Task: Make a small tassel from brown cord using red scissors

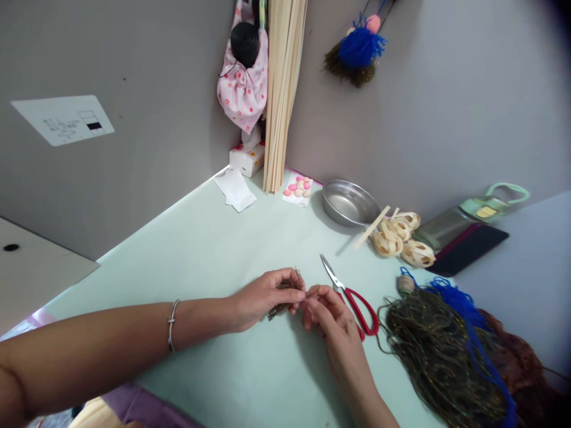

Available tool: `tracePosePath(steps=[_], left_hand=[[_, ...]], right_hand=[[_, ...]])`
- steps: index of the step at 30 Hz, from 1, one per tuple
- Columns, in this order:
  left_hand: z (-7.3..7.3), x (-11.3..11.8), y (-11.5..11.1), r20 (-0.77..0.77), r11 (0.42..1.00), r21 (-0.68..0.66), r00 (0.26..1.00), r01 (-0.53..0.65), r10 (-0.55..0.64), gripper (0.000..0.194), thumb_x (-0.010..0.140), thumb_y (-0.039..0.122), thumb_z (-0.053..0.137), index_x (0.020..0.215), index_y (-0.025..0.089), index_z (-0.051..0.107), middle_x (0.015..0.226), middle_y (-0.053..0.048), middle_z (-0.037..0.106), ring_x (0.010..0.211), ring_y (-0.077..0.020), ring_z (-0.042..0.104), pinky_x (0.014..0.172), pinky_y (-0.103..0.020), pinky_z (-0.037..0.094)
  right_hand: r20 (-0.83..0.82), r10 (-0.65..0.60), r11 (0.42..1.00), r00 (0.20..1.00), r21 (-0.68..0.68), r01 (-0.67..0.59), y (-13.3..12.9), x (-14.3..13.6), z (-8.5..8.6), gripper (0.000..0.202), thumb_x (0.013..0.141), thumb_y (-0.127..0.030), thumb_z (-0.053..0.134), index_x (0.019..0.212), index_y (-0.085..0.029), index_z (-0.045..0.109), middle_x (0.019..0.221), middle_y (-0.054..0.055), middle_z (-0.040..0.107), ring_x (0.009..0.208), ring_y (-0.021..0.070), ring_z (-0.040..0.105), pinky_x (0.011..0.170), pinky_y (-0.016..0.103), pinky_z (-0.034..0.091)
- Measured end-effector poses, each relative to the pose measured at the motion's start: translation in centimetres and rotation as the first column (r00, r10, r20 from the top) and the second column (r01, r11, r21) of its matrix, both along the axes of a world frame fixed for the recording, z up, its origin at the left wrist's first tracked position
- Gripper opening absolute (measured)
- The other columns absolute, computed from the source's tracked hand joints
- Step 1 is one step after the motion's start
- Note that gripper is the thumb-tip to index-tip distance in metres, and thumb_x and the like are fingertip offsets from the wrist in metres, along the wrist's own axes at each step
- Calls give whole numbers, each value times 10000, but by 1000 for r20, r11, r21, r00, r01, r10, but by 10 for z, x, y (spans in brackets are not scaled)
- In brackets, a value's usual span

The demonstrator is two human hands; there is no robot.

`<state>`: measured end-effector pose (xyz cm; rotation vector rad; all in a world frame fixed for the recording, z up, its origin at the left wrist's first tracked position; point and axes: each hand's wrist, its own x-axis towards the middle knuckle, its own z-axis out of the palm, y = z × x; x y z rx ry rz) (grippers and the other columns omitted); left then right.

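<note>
My left hand (272, 297) is closed around a small bundle of dark brown yarn (277, 309), whose cut ends stick out above and below the fingers. My right hand (329, 312) meets it at the fingertips, thumb and index finger pinched together. What lies in that pinch is too small and hidden to make out. Just behind my right hand, red-handled scissors (363, 309) rest on the table with blades pointing away. A large heap of brown-green yarn (441, 345) lies to the right, with blue yarn (461, 300) on and beside it.
A thread spool (405, 282) stands by the yarn heap. Behind are coiled wooden strips (388, 239), a metal bowl (350, 203), a phone (468, 248), a bottle (441, 226), a packet of pink beads (298, 189) and tall wooden strips (283, 95). Grey partitions (156, 71) bound the pale green table (191, 261).
</note>
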<state>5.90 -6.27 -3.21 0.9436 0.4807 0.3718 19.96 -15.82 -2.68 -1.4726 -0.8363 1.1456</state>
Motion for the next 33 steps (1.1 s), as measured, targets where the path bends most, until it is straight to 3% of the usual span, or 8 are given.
tracePosePath(steps=[4,7,11,16,20,27,33], left_hand=[[-1,-1,0,-29,999,48,1000,9,-7,241,791,349,679,856,177,523,689,28,547,639,-90,484,600,-217,317],[-2,-2,0,-62,995,90,998,31,-26,235,800,353,666,852,177,521,663,34,533,620,-86,472,564,-212,295],[-2,-1,0,-95,994,101,995,52,-42,249,825,393,637,877,182,516,669,30,545,576,-80,445,510,-216,256],[-4,0,-2,-43,996,73,998,48,-44,286,818,416,653,862,177,502,685,23,553,630,-96,514,584,-220,346],[-4,0,-2,-47,994,94,998,54,-50,272,812,405,661,850,186,505,634,33,537,590,-98,493,565,-222,343],[-1,1,3,-26,990,-136,999,-45,42,204,822,338,649,837,184,516,702,29,515,621,-83,498,620,-225,384],[-2,0,2,-63,994,-108,998,-9,2,223,845,358,634,838,178,503,686,28,519,595,-84,496,587,-227,346]], right_hand=[[59,33,999,998,-34,-31,0,-2,3,392,897,-564,539,809,-185,582,631,3,565,507,121,437,506,262,322],[139,103,993,985,-65,-95,-1,0,3,457,931,-565,485,681,-185,537,552,-18,486,492,109,380,497,259,279],[162,80,996,983,-54,-73,-1,5,3,396,927,-521,532,719,-185,558,632,-9,522,541,116,408,544,263,313],[220,11,1000,975,-6,-10,-2,6,3,346,896,-503,586,755,-188,594,645,-8,535,579,134,453,575,269,354],[251,18,1000,968,-4,-18,-4,6,2,317,896,-476,594,763,-190,610,664,-5,558,590,133,457,572,269,343],[245,74,997,967,-2,-76,-4,4,2,301,902,-454,596,763,-188,614,679,-3,555,583,121,441,548,263,326],[235,34,999,971,0,-36,-5,4,2,272,887,-440,619,784,-189,630,673,-2,547,592,126,453,553,260,347]])
